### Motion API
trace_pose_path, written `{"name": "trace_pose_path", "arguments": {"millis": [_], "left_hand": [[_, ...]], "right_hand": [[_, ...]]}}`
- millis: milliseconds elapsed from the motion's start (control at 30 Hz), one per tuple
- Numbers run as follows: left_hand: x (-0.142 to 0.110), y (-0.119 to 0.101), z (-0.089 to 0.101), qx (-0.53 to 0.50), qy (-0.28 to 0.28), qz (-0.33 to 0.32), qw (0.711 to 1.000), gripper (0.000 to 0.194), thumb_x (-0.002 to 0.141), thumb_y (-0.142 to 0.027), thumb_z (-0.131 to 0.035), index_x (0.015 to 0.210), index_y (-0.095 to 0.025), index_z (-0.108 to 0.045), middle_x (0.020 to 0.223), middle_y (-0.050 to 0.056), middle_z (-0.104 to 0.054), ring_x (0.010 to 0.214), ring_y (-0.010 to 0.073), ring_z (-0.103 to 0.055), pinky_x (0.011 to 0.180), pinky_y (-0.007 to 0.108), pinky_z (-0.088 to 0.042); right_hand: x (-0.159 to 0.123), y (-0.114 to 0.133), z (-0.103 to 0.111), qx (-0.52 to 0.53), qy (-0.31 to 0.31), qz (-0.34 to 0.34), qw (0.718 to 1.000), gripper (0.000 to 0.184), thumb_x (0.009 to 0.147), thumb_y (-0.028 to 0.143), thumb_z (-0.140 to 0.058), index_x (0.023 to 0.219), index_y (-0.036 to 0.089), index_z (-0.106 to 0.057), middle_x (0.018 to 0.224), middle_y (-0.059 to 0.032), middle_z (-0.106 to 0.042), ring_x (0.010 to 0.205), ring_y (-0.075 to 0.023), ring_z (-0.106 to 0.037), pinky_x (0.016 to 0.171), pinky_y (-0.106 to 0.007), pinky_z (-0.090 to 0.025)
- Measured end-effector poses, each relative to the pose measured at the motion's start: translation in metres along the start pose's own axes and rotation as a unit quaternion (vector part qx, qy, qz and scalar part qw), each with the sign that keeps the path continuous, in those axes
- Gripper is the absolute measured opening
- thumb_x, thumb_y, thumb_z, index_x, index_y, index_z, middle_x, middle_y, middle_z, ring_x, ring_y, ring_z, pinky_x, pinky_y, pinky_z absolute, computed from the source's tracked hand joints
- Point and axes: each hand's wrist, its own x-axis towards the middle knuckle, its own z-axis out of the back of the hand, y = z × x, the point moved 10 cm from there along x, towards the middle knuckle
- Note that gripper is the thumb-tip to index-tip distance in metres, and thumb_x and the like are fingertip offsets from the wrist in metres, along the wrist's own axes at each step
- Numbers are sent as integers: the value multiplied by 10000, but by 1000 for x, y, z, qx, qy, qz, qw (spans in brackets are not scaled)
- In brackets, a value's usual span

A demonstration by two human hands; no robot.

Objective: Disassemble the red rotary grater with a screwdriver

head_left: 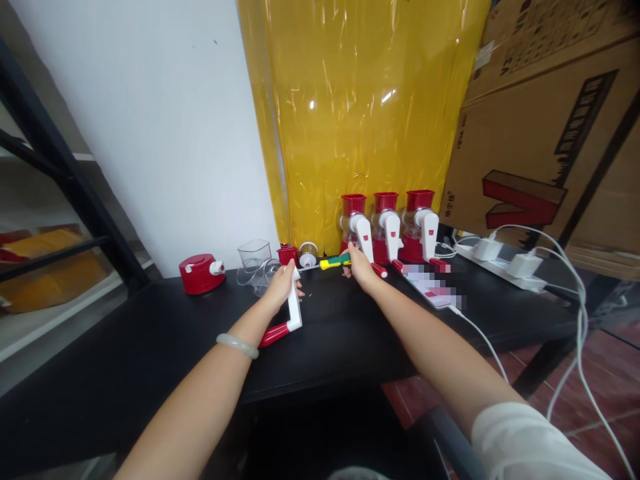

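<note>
My left hand [283,288] is closed around the upper end of a white crank handle [295,307] with a red grip. In my right hand [358,268] is a screwdriver [334,262] with a green and yellow handle. Its thin shaft points left, toward the top of the crank; whether the tip touches is too small to tell. Behind my left hand stand a clear plastic hopper [254,255], a small red part [287,255] and a round grater drum [307,255]. A red base [203,274] with a white fitting sits further left.
Three assembled red and white rotary graters [387,230] line the back right. A phone [427,287] on a charging cable lies in front of them. The power strip [500,263] and its cables are at the right, before a large cardboard box [540,147]. Yellow wrap [360,100] stands behind.
</note>
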Motion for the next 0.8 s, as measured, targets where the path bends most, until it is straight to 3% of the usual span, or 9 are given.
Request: {"name": "trace_pose_path", "arguments": {"millis": [200, 367, 600, 800], "left_hand": [[0, 1, -1, 4, 1, 3, 1000, 375, 981, -543, -526, 832, -205, -463, 541, -40, -566, 374, 138, -591, 368, 207, -466], [0, 2, 0, 5, 0, 8, 1000, 344, 1006, -498, -497, 834, -204, -454, 525, -46, -557, 361, 134, -579, 368, 206, -466], [1, 3, -2, 8, 5, 7, 1000, 407, 964, -578, -535, 821, -207, -447, 523, -48, -554, 364, 138, -580, 363, 206, -457], [1, 3, -2, 10, 6, 4, 1000, 383, 985, -548, -516, 826, -205, -455, 529, -46, -559, 364, 135, -579, 377, 210, -466]], "right_hand": [[-2, -2, -2, 10, 6, -14, 1000, 402, 855, 602, -606, 744, 234, -489, 361, 112, -381, 314, -71, -327, 443, -233, -454], [-1, -5, -4, 33, 9, -25, 999, 321, 859, 510, -611, 757, 226, -499, 373, 117, -390, 331, -63, -341, 458, -217, -465], [1, -6, -5, 62, 10, -28, 998, 249, 835, 439, -608, 761, 223, -511, 384, 116, -392, 337, -66, -354, 474, -222, -473], [-2, -6, -5, 98, 4, -54, 994, 100, 793, 297, -590, 791, 217, -531, 465, 101, -465, 379, -66, -398, 501, -226, -484]]}}
